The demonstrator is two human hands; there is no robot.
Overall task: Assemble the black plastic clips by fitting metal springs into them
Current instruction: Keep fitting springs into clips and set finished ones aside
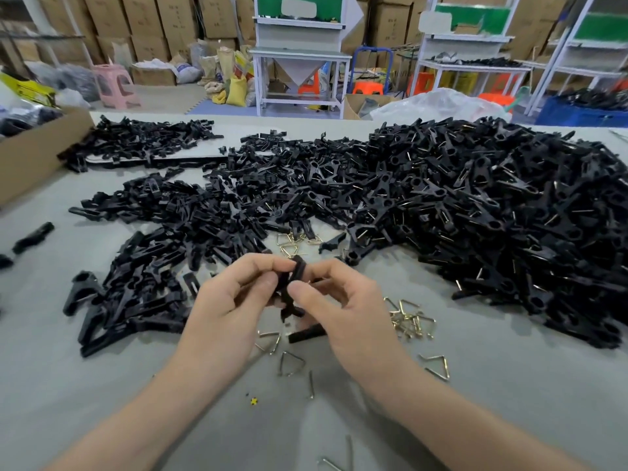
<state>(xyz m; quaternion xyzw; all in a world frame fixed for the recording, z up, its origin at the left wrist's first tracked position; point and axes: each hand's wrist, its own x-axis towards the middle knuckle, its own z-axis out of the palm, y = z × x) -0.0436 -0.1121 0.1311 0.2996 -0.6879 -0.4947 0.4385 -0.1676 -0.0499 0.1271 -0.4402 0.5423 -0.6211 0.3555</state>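
I have both hands raised together just above the grey work table (102,402), around the middle of its near edge. My left hand (231,297) has its fingers curled, with thumb and forefinger pinching the upper end of a black plastic clip (295,277). My right hand (343,300) pinches the same clip from the other side, thumb pressed flat on its middle and the other fingers folded in behind. The clip stands roughly upright between the two hands, off the table surface. I cannot tell whether a spring sits in it, because my fingers hide that part.

Directly under the hands, a short black plastic bar (306,333) lies flat on the table. Around it lie loose triangular brass-coloured wire springs (411,321). They form a small tangled heap just right of my right hand, and a few lie just beyond my fingertips. A single triangular spring (290,363) lies nearer the near edge.

The right half of the table, out to its far edge, carries a big mound of black clips with springs showing (492,205). The left-middle carries a lower spread of bare black plastic clip halves (153,266). A brown cardboard box (30,154) sits at the table's left edge.
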